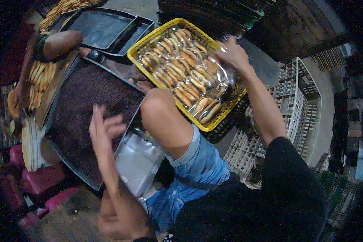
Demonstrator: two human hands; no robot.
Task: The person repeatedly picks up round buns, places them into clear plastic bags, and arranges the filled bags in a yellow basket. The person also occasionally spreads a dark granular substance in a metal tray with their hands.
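My left hand (104, 125) is raised over a large metal tray (71, 172) of dark crumbly filling, fingers spread and nothing in them. At the upper right, my right hand (234, 54) is over the far right side of a yellow plastic crate (204, 127), with clear plastic at its fingers; blur hides how it grips. Rows of filled flat breads in clear plastic bags (184, 66) stand on edge in the crate. A stack of clear plastic bags (136, 163) lies by my bent knee, between the tray and my leg.
A co-worker's arm (24, 72) reaches down beside stacked breads (42, 75) at the left. Two shallow dark trays (103, 27) lie at the top. White plastic crates (295, 99) stand at the right. Pink stools (42, 178) are at the lower left.
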